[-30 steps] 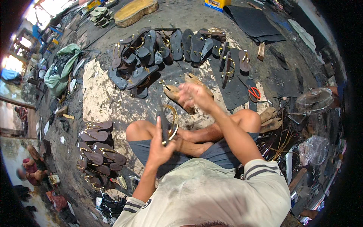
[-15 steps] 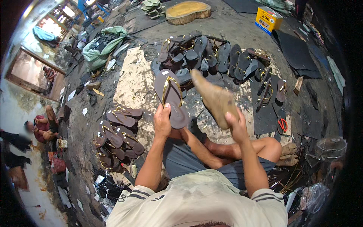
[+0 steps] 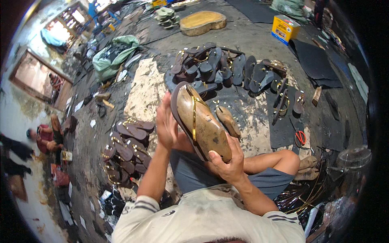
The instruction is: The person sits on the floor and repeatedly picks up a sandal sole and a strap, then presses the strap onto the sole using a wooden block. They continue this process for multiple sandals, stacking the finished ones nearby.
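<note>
A wooden shoe last (image 3: 206, 123), brown and foot-shaped, sits in a dark brown flip-flop (image 3: 175, 101), its toe end under the gold strap (image 3: 194, 121). My right hand (image 3: 231, 162) is closed around the heel end, thumb across the top. Beside the sole's left edge is my left hand (image 3: 164, 123), open with fingers stretched upward; whether it touches the sole cannot be made out. Another wooden last (image 3: 228, 120) lies on the floor just beyond my right hand.
Finished-looking flip-flops (image 3: 129, 148) are stacked at my left. More dark sandals and soles (image 3: 239, 69) form a row ahead. Red-handled scissors (image 3: 300, 138) lie at the right, near a fan (image 3: 354, 158). A wood block (image 3: 202, 22) stands farther off. People sit at the far left.
The last, earlier apart in my right hand, is now under the flip-flop's strap. My left hand has let go of the flip-flop and opened. Another last now shows on the floor.
</note>
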A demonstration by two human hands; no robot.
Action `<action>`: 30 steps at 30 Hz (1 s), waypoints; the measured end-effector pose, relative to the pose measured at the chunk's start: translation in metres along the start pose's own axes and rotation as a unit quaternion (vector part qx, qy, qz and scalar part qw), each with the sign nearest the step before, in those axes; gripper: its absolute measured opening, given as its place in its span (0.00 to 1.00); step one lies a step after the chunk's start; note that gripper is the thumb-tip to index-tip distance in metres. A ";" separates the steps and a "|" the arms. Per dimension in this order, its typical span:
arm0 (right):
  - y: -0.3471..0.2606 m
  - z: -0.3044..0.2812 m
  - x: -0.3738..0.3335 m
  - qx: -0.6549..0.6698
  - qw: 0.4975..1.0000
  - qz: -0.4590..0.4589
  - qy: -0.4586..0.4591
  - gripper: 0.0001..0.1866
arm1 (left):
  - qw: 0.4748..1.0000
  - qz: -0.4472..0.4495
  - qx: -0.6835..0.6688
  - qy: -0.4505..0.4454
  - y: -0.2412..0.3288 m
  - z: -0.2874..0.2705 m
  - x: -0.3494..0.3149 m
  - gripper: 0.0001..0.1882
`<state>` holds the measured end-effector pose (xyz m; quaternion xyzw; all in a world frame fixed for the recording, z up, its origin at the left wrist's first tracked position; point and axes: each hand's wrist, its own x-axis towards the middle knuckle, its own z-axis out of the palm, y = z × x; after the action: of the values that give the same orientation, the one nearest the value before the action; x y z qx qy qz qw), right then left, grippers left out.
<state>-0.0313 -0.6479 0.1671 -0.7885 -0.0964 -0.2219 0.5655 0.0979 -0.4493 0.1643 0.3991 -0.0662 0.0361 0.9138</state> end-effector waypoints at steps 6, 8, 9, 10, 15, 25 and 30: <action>-0.006 0.018 -0.009 0.048 0.996 -0.046 0.065 0.36 | 0.976 -0.063 -0.169 -0.119 0.012 0.055 0.012 0.22; -0.006 0.020 -0.011 0.023 0.998 -0.035 0.048 0.37 | 0.977 -0.078 -0.175 -0.094 0.001 0.044 0.010 0.23; -0.001 0.019 -0.009 -0.005 0.999 -0.032 0.020 0.37 | 0.986 -0.090 -0.124 -0.072 0.000 0.032 0.008 0.24; 0.006 0.018 -0.007 -0.035 0.999 -0.027 -0.007 0.38 | 0.991 -0.100 -0.073 -0.051 -0.005 0.022 0.000 0.27; 0.035 0.028 -0.011 -0.137 0.985 -0.069 -0.078 0.41 | 0.950 -0.077 0.300 0.040 -0.058 -0.022 -0.062 0.50; 0.046 -0.008 -0.058 0.216 0.888 0.240 -0.327 0.27 | 0.960 -0.270 0.046 0.058 0.027 0.043 -0.159 0.40; 0.004 0.003 -0.083 0.502 0.650 0.529 -0.212 0.22 | 0.966 -0.239 0.031 0.091 0.028 0.030 -0.177 0.41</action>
<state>-0.1021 -0.6382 0.1252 -0.3270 0.1230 0.3704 0.8607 -0.0836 -0.4548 0.1778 0.4261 0.1155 -0.1448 0.8855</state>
